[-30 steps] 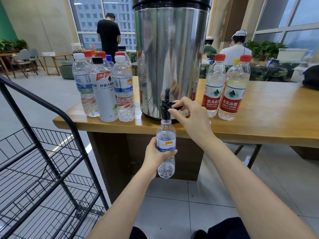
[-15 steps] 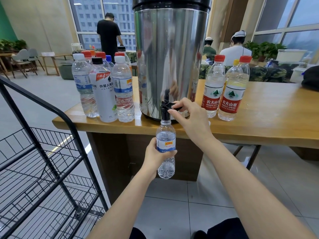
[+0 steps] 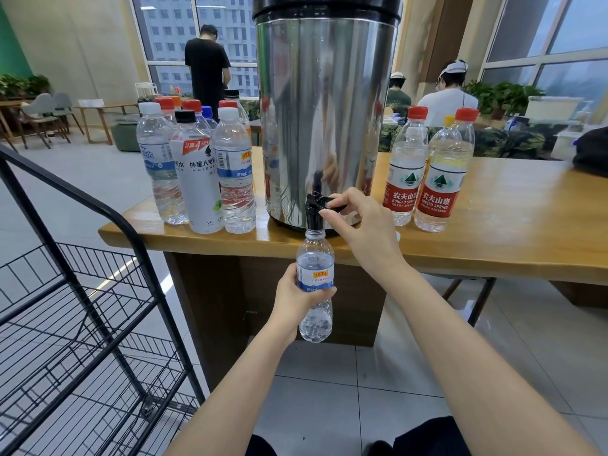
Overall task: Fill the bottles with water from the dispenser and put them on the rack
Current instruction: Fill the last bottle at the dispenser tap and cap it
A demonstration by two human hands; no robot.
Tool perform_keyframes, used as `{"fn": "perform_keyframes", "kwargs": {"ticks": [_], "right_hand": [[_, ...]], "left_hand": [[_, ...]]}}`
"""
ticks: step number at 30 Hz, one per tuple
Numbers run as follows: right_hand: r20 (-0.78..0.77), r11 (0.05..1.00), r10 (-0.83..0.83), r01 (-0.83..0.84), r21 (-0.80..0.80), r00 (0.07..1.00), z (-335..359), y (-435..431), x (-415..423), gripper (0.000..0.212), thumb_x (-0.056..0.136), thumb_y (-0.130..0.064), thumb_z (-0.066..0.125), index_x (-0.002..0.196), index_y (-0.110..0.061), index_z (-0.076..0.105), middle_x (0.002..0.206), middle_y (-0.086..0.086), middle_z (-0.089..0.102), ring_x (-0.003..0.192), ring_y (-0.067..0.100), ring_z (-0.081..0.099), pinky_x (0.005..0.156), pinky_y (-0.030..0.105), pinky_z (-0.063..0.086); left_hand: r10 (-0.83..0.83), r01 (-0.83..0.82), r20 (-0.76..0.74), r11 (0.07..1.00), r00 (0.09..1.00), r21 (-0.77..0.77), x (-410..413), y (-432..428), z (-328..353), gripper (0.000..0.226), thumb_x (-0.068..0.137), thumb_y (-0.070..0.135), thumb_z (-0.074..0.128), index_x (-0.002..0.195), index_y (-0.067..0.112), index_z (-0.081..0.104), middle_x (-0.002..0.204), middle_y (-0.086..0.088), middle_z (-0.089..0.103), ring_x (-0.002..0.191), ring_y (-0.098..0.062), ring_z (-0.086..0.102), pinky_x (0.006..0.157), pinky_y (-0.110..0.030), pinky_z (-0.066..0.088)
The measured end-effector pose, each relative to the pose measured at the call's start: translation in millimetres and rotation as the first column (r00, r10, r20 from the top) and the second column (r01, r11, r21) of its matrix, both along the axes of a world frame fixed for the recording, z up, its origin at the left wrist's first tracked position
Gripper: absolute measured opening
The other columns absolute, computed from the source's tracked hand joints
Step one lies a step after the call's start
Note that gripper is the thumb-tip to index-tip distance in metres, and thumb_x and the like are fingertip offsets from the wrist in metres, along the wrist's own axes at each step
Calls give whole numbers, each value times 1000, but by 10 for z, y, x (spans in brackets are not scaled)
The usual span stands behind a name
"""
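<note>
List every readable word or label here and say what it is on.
"农夫山泉", "NONGFU SPRING": red-label bottle, far right.
"外星人电", "ALIEN": white bottle, both cut off by its neighbour.
"水": blue label of the leftmost bottle.
Too blurred to read: the held bottle label and all fine print.

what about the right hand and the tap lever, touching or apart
Touching. Head view: the right hand pinches the black tap lever between thumb and forefinger, no gap; the left hand grips the small bottle.

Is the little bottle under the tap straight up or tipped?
Upright. The left hand grips the bottle with its neck directly beneath the black spout.
</note>
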State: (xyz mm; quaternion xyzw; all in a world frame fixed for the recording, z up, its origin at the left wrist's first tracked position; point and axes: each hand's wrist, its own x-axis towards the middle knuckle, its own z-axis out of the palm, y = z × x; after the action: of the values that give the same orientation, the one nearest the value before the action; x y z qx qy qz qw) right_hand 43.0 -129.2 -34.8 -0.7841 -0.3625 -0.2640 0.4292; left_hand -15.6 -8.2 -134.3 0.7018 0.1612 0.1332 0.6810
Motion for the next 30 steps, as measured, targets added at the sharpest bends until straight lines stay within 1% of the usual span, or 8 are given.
{"fn": "perform_keyframes", "kwargs": {"ticks": [4, 8, 13, 19, 25, 30], "right_hand": [[-4, 1000, 6, -6, 10, 1000, 10, -1, -6, 15, 91, -37, 64, 95, -23, 61, 97, -8, 66, 87, 9, 59, 74, 39, 52], [-5, 1000, 8, -8, 12, 1000, 11, -3, -9, 15, 90, -37, 64, 95, -22, 61, 97, -7, 66, 87, 9, 59, 74, 38, 52], [-16, 1000, 15, -15, 20, 1000, 10, -2, -13, 16, 91, -37, 63, 95, -22, 62, 97, -8, 66, 87, 9, 58, 74, 40, 52], [-21, 1000, 14, -13, 24, 1000, 5, -5, -11, 17, 90, -39, 63, 95, -22, 61, 99, -8, 66, 88, 10, 58, 74, 41, 52], [-28, 1000, 15, -15, 23, 999, -4, 2, -4, 18, 90, -40, 63, 96, -23, 61, 98, -8, 66, 88, 10, 59, 73, 42, 53], [-29, 1000, 17, -16, 23, 999, 0, -2, -3, 17, 90, -39, 63, 96, -23, 61, 98, -8, 66, 88, 11, 59, 74, 41, 53]], "left_hand": [[0, 0, 8, 1000, 1000, -3, 6, 5, -16, 64, 72, 6, 84, 126, 23, 53, 121, 4, 63, 110, -12, 60, 73, -16, 50], [-2, 2, 4, 1000, 1000, -5, 13, 7, -25, 66, 72, 6, 84, 128, 22, 53, 122, 4, 64, 112, -13, 59, 85, -26, 51], [-7, 7, 9, 1000, 1000, -3, 10, 15, -29, 66, 71, 7, 84, 128, 20, 53, 121, 3, 64, 112, -13, 60, 89, -28, 51], [-8, 8, 17, 1000, 1000, 7, 13, 19, -35, 63, 71, 7, 85, 125, 22, 54, 119, 4, 64, 108, -10, 60, 76, -18, 50], [-16, 16, 15, 1000, 1000, 0, -4, 17, -18, 64, 72, 7, 84, 127, 21, 53, 120, 4, 64, 109, -11, 60, 76, -18, 50], [-10, 10, 18, 1000, 1000, 5, -9, 16, -20, 62, 72, 7, 84, 123, 24, 53, 118, 6, 64, 106, -9, 60, 74, -16, 49]]}}
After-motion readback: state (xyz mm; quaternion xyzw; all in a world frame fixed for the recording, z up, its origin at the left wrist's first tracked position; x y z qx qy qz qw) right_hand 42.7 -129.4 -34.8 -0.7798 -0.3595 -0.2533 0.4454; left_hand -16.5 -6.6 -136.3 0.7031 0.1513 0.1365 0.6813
